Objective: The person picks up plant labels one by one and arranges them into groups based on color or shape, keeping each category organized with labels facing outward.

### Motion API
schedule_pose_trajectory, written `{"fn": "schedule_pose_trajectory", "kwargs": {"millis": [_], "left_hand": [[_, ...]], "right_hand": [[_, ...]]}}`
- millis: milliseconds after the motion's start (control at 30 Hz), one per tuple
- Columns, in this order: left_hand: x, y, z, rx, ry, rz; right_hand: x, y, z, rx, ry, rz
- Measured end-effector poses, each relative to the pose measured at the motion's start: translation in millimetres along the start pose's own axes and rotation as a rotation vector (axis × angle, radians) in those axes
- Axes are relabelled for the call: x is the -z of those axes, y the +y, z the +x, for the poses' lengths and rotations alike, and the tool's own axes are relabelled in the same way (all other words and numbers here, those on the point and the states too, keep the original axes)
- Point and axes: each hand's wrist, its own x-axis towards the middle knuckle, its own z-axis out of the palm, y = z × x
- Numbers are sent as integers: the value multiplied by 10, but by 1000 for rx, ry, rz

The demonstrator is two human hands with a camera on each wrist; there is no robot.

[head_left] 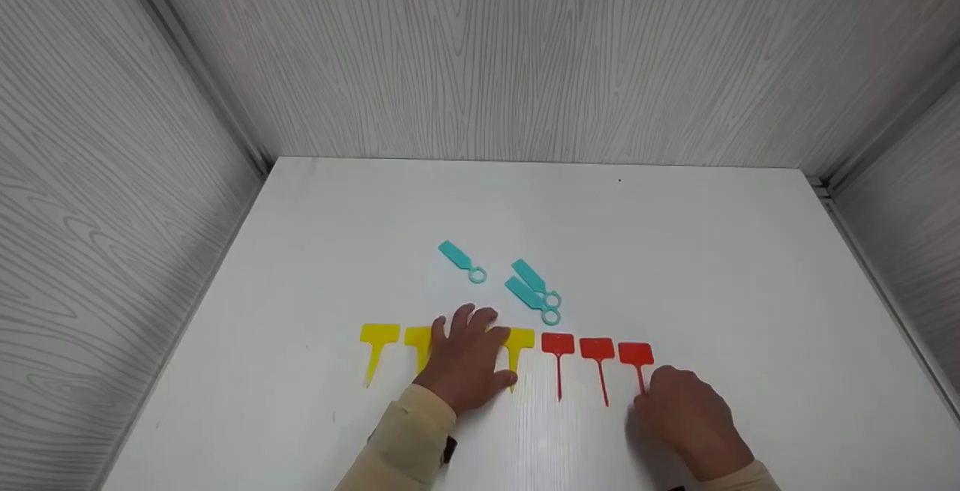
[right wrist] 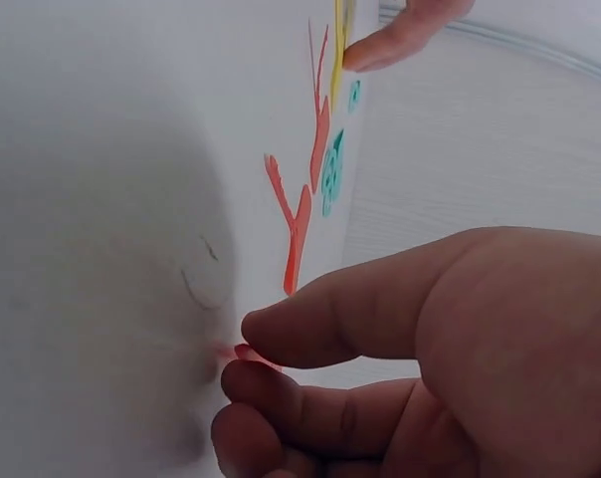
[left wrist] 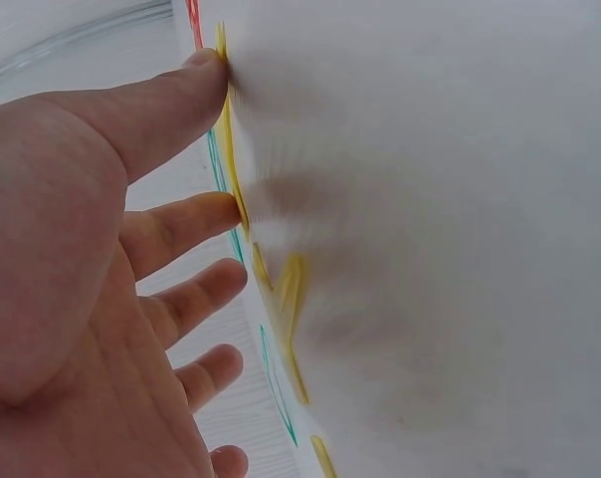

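Note:
My right hand [head_left: 691, 420] pinches the thin stem of the rightmost red plant label [head_left: 636, 354] between thumb and fingers; the right wrist view shows mostly its fingertips there, with little of the label. Two more red plant labels, the middle one [head_left: 597, 348] and the left one [head_left: 558, 343], lie flat beside it. Spread over the row's yellow part is my left hand [head_left: 466, 363]. Its thumb and index finger touch a yellow T-shaped plant label [head_left: 519, 339]. Another yellow label [head_left: 417, 337] is partly covered by this hand, and the leftmost yellow label [head_left: 380, 333] lies uncovered.
Behind the row lie turquoise ring-ended tags: a single one [head_left: 456, 255] and an overlapping pair [head_left: 529, 281]. The white tabletop [head_left: 360, 214] is bounded by grey wood-grain panels [head_left: 480, 64] at the back and both sides.

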Motion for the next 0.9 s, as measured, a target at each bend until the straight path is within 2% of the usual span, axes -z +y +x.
{"fn": "schedule_pose_trajectory", "kwargs": {"millis": [233, 533, 633, 700, 900], "left_hand": [[-3, -4, 9, -31, 15, 28], [22, -37, 1, -34, -15, 12], [30, -43, 1, -42, -15, 0], [33, -50, 5, -50, -17, -9], [97, -97, -9, -54, 9, -1]], "right_hand": [[-37, 9, -33, 9, 1, 9], [-7, -2, 6, 22, 53, 60], [48, 16, 68, 96, 93, 37], [91, 58, 103, 183, 111, 2], [184, 187, 216, 376, 107, -157]]}}
